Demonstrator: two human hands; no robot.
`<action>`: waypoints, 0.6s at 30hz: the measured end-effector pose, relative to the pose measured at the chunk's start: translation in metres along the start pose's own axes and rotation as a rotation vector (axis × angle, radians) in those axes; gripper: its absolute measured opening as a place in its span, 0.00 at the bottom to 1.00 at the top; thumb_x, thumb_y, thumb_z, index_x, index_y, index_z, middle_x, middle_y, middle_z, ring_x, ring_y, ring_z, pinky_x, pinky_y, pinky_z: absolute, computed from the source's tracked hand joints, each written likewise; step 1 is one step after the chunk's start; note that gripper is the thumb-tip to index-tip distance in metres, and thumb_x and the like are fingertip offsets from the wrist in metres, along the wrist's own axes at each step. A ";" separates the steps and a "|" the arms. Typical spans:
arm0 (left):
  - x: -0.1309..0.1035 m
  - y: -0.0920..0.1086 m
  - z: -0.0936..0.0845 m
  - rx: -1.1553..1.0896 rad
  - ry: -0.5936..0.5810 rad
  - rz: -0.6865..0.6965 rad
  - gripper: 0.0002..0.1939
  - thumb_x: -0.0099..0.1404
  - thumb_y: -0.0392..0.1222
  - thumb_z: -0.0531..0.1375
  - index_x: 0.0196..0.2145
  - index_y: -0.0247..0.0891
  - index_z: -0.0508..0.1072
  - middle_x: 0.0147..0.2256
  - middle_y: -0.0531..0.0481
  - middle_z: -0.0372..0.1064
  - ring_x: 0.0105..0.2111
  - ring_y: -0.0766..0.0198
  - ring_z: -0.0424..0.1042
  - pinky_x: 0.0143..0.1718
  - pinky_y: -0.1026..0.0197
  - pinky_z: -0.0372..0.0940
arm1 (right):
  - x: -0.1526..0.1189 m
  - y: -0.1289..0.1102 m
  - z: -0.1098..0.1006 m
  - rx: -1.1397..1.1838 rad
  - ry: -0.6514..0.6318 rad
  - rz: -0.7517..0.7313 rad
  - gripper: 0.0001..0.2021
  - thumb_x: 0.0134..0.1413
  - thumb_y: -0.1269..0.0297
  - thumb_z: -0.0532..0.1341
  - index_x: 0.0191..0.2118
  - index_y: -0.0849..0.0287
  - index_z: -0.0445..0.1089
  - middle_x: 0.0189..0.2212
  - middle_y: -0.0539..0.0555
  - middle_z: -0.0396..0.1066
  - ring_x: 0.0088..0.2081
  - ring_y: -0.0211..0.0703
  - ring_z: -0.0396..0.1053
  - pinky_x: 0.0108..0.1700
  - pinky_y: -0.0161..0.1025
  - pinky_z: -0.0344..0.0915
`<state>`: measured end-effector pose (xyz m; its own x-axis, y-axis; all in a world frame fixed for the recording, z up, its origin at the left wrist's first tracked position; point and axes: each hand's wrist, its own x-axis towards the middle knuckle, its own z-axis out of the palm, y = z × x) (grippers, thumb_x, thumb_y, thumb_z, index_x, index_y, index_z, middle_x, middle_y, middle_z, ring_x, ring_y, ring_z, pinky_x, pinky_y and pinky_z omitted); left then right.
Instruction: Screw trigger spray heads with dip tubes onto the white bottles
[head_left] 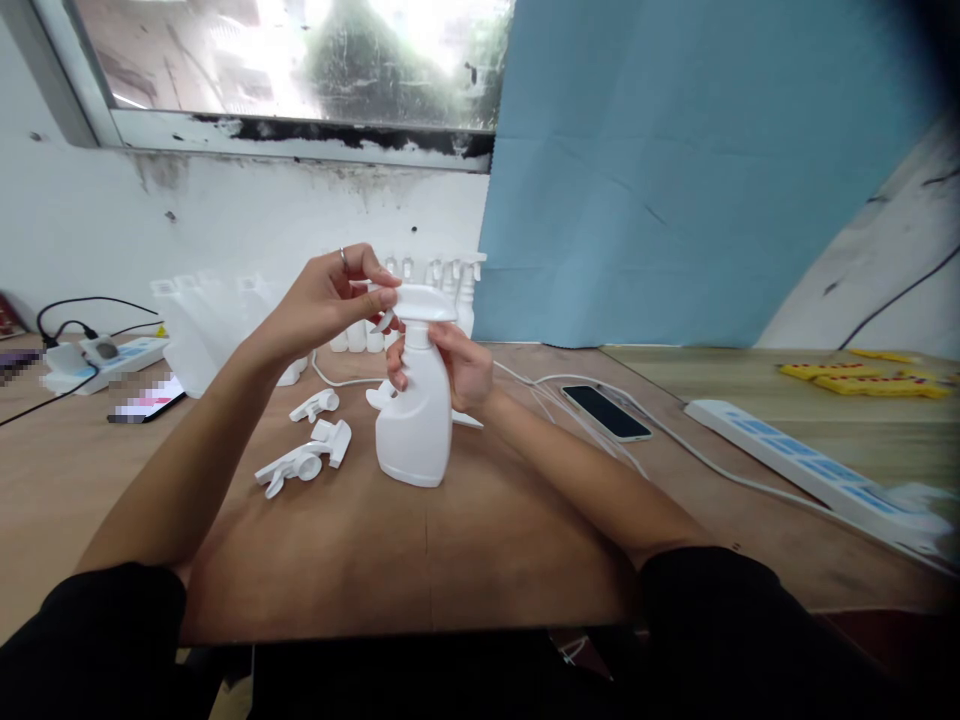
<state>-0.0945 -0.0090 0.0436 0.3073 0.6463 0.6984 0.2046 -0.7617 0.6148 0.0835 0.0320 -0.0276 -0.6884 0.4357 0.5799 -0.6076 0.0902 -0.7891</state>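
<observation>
A white spray bottle (pixel 416 430) stands nearly upright, slightly tilted, over the table's middle, with a white trigger spray head (pixel 426 303) on its neck. My left hand (pixel 334 290) is closed, thumb and fingers pinching the nozzle end of that head. Wrapped round the bottle's neck from behind and the right is my right hand (pixel 466 365), also closed. Left of the bottle lie loose white spray heads (pixel 296 468), and a smaller one (pixel 315 405) sits just beyond. More white parts behind the bottle are partly hidden by it.
Finished-looking white spray bottles (pixel 466 300) line the wall, partly behind my hands. Headless translucent-white bottles (pixel 199 335) stand at left, near a phone (pixel 148 400) and power strip (pixel 127 358). At right are a dark phone (pixel 606 412), cables, another power strip (pixel 795 465) and yellow packets (pixel 881 385).
</observation>
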 end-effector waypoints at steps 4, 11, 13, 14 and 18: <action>0.000 0.000 0.000 0.027 0.035 0.011 0.17 0.57 0.50 0.70 0.30 0.36 0.69 0.31 0.49 0.71 0.28 0.66 0.72 0.29 0.62 0.69 | 0.001 -0.002 0.001 0.052 0.008 0.028 0.17 0.54 0.55 0.55 0.44 0.62 0.62 0.32 0.59 0.75 0.27 0.44 0.70 0.29 0.41 0.67; -0.001 0.002 -0.004 0.047 -0.009 -0.017 0.13 0.60 0.48 0.69 0.33 0.37 0.72 0.30 0.50 0.72 0.30 0.64 0.74 0.32 0.61 0.70 | 0.000 0.001 0.001 0.029 0.041 0.028 0.17 0.54 0.53 0.57 0.43 0.62 0.63 0.31 0.57 0.73 0.27 0.43 0.68 0.30 0.42 0.66; -0.002 0.004 -0.005 0.058 0.000 -0.021 0.12 0.59 0.46 0.69 0.33 0.37 0.73 0.32 0.49 0.72 0.32 0.63 0.74 0.34 0.60 0.70 | -0.001 0.003 0.000 0.045 0.038 0.019 0.18 0.53 0.52 0.59 0.42 0.61 0.63 0.29 0.55 0.71 0.26 0.42 0.67 0.30 0.42 0.66; -0.002 0.004 -0.005 0.064 0.008 -0.022 0.12 0.58 0.46 0.69 0.33 0.37 0.73 0.33 0.48 0.72 0.33 0.63 0.74 0.35 0.60 0.71 | -0.001 0.004 0.000 0.050 0.040 0.019 0.19 0.52 0.51 0.60 0.41 0.61 0.64 0.28 0.54 0.70 0.26 0.41 0.66 0.30 0.42 0.66; -0.002 0.005 -0.005 0.066 0.016 -0.034 0.13 0.58 0.46 0.70 0.34 0.36 0.73 0.33 0.48 0.72 0.34 0.61 0.74 0.36 0.59 0.71 | -0.002 0.003 0.002 0.028 0.046 0.027 0.21 0.49 0.48 0.65 0.39 0.60 0.63 0.26 0.51 0.66 0.24 0.38 0.64 0.29 0.40 0.64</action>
<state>-0.0989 -0.0142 0.0473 0.2845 0.6720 0.6837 0.2756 -0.7404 0.6130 0.0822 0.0296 -0.0311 -0.6858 0.4788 0.5481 -0.6003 0.0535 -0.7980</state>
